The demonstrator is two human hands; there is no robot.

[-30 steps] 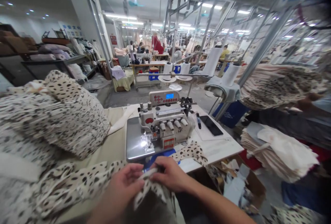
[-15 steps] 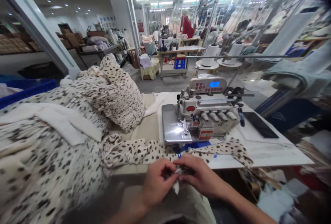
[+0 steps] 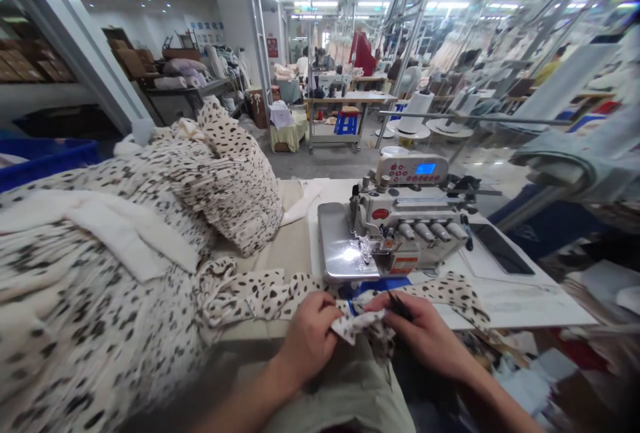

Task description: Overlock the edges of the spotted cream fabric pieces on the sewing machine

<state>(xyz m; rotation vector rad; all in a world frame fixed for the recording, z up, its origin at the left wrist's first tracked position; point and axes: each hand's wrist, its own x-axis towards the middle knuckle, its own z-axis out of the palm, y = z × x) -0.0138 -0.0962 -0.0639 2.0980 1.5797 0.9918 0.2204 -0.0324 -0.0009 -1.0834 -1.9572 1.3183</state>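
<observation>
A long strip of cream fabric with black spots lies along the front edge of the sewing table. My left hand is closed, pinching the strip's end. My right hand is closed too, gripping the same strip just to the right, with a small dark tool sticking up between its fingers. Both hands are close together in front of the overlock sewing machine, whose lit needle area is just beyond them.
A big pile of spotted fabric pieces fills the left side. A dark phone lies on the white table right of the machine. Thread cones stand behind it. Other workstations and people are far back.
The view swung left, then steadied. My hands lifted the strip's end slightly and spread a little apart; the dark tool now shows in my right hand.
</observation>
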